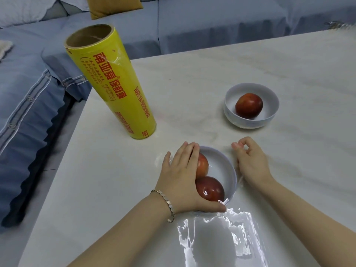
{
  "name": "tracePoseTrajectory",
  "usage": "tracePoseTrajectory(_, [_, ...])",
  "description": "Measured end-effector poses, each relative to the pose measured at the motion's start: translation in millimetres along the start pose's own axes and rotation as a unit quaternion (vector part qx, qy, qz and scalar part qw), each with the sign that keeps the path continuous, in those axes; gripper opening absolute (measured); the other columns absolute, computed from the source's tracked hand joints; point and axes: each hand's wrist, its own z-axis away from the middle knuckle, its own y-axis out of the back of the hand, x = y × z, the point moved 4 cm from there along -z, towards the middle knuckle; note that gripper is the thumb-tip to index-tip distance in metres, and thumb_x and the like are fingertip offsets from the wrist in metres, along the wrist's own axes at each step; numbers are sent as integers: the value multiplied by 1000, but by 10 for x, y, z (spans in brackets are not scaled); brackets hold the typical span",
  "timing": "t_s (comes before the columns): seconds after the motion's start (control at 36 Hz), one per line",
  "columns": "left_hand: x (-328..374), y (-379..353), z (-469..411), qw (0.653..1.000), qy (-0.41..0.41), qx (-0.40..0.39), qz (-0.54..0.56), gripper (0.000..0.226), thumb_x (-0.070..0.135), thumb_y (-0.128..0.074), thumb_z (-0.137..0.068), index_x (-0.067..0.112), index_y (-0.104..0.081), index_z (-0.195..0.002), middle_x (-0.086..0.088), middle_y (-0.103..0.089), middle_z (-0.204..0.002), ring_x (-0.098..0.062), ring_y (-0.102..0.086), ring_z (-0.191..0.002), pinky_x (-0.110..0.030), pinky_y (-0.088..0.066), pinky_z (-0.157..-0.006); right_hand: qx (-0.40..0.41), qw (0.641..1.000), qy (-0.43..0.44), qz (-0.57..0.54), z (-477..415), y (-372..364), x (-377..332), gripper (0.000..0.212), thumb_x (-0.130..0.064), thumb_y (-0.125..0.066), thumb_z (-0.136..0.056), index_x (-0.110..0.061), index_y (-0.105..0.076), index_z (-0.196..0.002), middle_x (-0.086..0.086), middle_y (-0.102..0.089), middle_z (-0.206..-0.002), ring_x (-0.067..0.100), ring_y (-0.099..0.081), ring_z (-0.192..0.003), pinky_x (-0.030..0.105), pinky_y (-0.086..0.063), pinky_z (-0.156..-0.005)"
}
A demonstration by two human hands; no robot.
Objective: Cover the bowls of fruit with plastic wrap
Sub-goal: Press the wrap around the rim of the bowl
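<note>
While our left hand (pixel 181 176) lies flat across the left side of the near bowl (pixel 229 164), its fingers are straight and close together, reaching over the far rim, and the thumb is stretched out along the near rim. A thin bracelet (pixel 165 199) sits on that wrist. Under the palm we see two red fruits in the bowl, the farther fruit (pixel 203 165) half hidden by our fingers and the nearer fruit (pixel 211 189) shining with a glint on its skin.

Our right hand (pixel 250 162) is just beside the bowl's right wall, resting on the table (pixel 192 74). Its fingers are curled in, with thumb and forefinger tips pressed together; they seem to pinch an edge of the plastic wrap (pixel 221 234), though the film is too clear there for us to be sure.

We can see the wrap best as a crumpled, glossy sheet lying on the table between our forearms, running up to the near rim of the bowl at our left thumb.

Well apart, toward the far right, the second bowl (pixel 231 101) stands with a single red fruit (pixel 249 105) inside it. To the far left, near the table's edge, the yellow roll (pixel 115 87) stands on end with its open cardboard core facing up and red lettering down its side. Beyond the table is a blue sofa (pixel 192 20) with a mustard cushion (pixel 113 6).
</note>
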Motion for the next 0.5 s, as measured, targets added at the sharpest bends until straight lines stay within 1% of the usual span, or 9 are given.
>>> tracePoseTrajectory(0.06, [1,3,-3,1000,2,-3,2,138,84,-59,-49,19,15,-145,10,14,-155,-9,18,-142,-46,2,-117,-12,1000,-15,24,-14,-45,20,20,-24,-53,-90,-11,-48,-77,2,-49,-62,20,-44,-63,20,-35,-58])
tracePoseTrajectory(0.08, [2,3,-3,1000,5,-2,1,137,84,-58,-49,20,15,-145,10,14,-155,-9,17,-142,-46,1,-117,-18,999,-27,32,-16,-57,18,21,-26,-55,-89,-9,-50,-77,2,-52,-65,20,-46,-65,20,-36,-60])
tracePoseTrajectory(0.14, [6,5,2,1000,16,3,1,135,84,-57,-49,20,14,-146,10,13,-155,-9,16,-142,-47,0,-117,-32,997,-53,42,-21,-41,1,31,-34,-56,-88,-8,-54,-71,5,-56,-64,21,-50,-64,28,-39,-65])
tracePoseTrajectory(0.19, [15,3,12,999,49,19,11,134,85,-55,-50,21,12,-146,9,11,-155,-10,14,-142,-48,-2,-116,-52,995,-79,40,13,19,-36,46,-41,-48,-91,-7,-54,-62,8,-57,-56,22,-52,-56,29,-41,-62])
tracePoseTrajectory(0.28, [44,-17,47,988,137,68,39,136,93,-39,-43,19,10,-146,4,8,-156,-13,11,-143,-50,-2,-116,-104,980,-157,-72,87,46,-72,58,-48,-38,-94,-2,-60,-65,11,-60,-58,20,-56,-50,26,-48,-57])
tracePoseTrajectory(0.33, [66,-33,90,969,204,120,76,135,93,-24,-39,15,2,-147,-2,-1,-157,-18,3,-144,-53,-5,-113,-162,965,-179,-105,143,-5,-116,53,-48,-39,-93,-7,-62,-69,7,-64,-60,15,-60,-50,26,-51,-58])
tracePoseTrajectory(0.39, [89,-49,119,953,246,143,107,135,92,-21,-40,12,-5,-147,-9,-8,-156,-24,-4,-144,-56,-9,-111,-225,952,-172,-118,187,-79,-167,47,-45,-41,-93,-8,-66,-81,5,-68,-68,12,-63,-57,25,-53,-61])
tracePoseTrajectory(0.44, [100,-49,118,952,254,125,116,135,93,-25,-41,14,1,-147,-13,-4,-155,-27,-1,-144,-58,-6,-111,-265,944,-156,-124,214,-129,-210,40,-41,-43,-94,-10,-64,-81,0,-66,-66,10,-61,-59,19,-52,-57])
tracePoseTrajectory(0.5, [81,-16,87,960,231,85,132,135,91,-42,-45,19,12,-146,-11,6,-156,-28,7,-143,-57,0,-111,-260,949,-135,-119,198,-149,-241,32,-36,-46,-94,-11,-57,-77,1,-60,-66,10,-56,-56,17,-48,-53])
